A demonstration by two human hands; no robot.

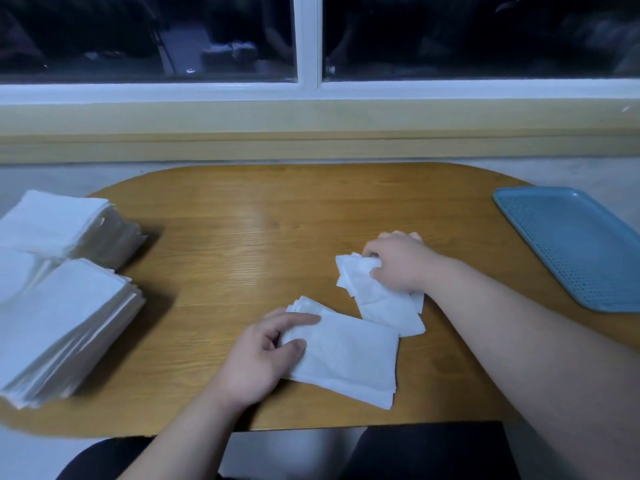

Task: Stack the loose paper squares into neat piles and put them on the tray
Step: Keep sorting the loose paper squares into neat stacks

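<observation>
L hand [266, 355]: pinches left edge of near pile [346, 358], table [277, 220] centre.
R hand [398, 265]: fingers curled round loose squares [381, 303], touching pile's far-right corner.
Stacks [62, 289]: two, left edge.
Tray [571, 244]: far right, well apart.

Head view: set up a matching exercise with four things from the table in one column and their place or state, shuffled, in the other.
Column one
1. blue tray
2. tall paper stacks
3. left hand
4. right hand

Column two
A. grips an untidy bunch of squares
B. at the wooden table's left edge
C. at the table's right edge, nothing on the part in view
D. pinches the neater pile nearest the person

Pairs: 1-C, 2-B, 3-D, 4-A
</observation>
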